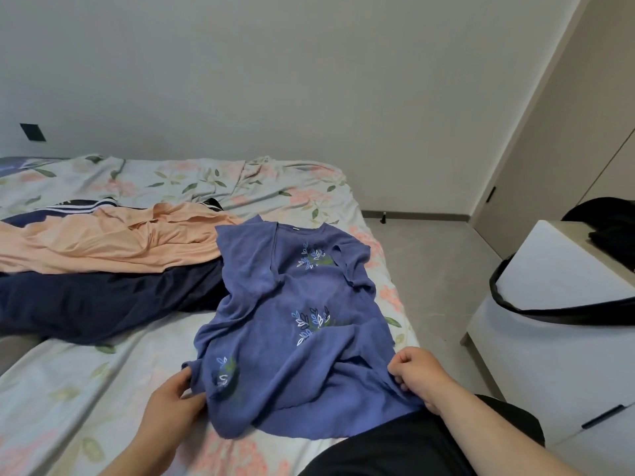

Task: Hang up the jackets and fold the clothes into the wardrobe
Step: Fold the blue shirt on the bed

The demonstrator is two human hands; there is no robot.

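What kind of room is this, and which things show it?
Most likely a bedroom: a bed fills most of the view, clothes such as a blue shirt lie on it, and a white cabinet with drawers stands beside it.

This is a bedroom in a home. A bed with a flowery sheet and clothes on it is on the left, white drawers on the right.

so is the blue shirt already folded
No, the blue shirt lies spread out on the bed, left hand and right hand pinching its bottom edge.
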